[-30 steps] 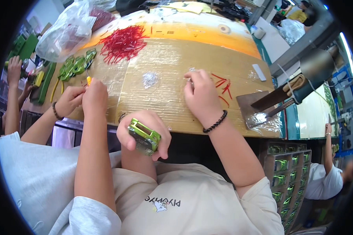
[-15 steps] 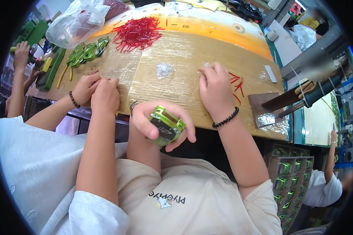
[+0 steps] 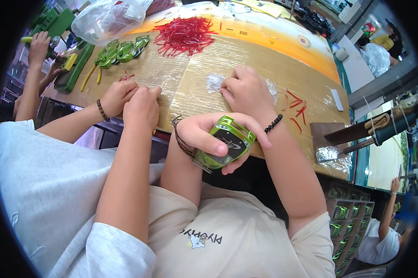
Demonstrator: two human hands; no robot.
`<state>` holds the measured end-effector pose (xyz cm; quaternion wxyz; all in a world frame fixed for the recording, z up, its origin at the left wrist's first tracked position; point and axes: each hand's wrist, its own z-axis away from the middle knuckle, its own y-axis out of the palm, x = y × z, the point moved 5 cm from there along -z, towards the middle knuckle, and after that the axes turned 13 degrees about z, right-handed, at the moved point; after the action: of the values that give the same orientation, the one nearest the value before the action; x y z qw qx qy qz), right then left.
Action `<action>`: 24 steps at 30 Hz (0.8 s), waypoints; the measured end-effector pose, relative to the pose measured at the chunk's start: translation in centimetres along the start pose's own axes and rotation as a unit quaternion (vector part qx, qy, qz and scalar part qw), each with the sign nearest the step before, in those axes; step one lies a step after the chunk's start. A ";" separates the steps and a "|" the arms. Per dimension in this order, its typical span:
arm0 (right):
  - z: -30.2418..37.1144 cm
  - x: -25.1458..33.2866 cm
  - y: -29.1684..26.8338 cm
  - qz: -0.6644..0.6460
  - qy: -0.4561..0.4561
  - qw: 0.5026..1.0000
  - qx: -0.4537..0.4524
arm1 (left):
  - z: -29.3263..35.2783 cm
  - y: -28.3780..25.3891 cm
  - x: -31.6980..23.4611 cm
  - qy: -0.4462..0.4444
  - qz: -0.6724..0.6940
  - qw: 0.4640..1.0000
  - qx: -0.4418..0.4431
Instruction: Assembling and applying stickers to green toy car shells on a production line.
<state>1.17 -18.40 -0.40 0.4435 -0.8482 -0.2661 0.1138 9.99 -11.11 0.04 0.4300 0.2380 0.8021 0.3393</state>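
Note:
My left hand (image 3: 209, 136) holds a green-framed metal device (image 3: 229, 143) with a black top plate, thumb on its face and fingers curled around it. A thin metal bar shows at its lower end, by my wrist. My right hand (image 3: 248, 90) is over the cardboard-topped table, fingers bent and drawn together. Its fingertips meet the table beside a small heap of clear pieces (image 3: 214, 83); anything pinched between them is hidden. Several red strips (image 3: 299, 109) lie to the right of this hand.
A co-worker's hands (image 3: 137, 102) work close on my left. Farther back are a red strip pile (image 3: 183, 36), green metal frames (image 3: 121, 51), yellow-handled pliers (image 3: 91, 78) and a plastic bag (image 3: 108, 21). A metal stand (image 3: 329, 141) sits at right, above stacked trays (image 3: 350, 222).
My right hand has shifted left to the heap of clear pieces. The device in my left hand has turned, with its black face more in view. The whole view has moved slightly.

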 end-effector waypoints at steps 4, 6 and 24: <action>-0.5 0.2 0.3 -0.009 0.008 1.000 -0.006 | 0.0 0.4 -0.5 0.006 -0.021 0.999 -0.033; -0.4 0.0 0.4 -0.007 0.002 1.000 -0.007 | 0.0 0.1 -0.5 -0.003 -0.035 0.998 -0.053; 0.4 0.8 -0.1 -0.047 -0.014 0.998 -0.033 | 0.4 0.1 -0.1 -0.017 -0.087 0.994 -0.057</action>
<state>1.59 -17.65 -0.49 0.4159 -0.8475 -0.3154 0.0963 10.42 -10.97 0.05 0.4847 0.1479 0.7917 0.3412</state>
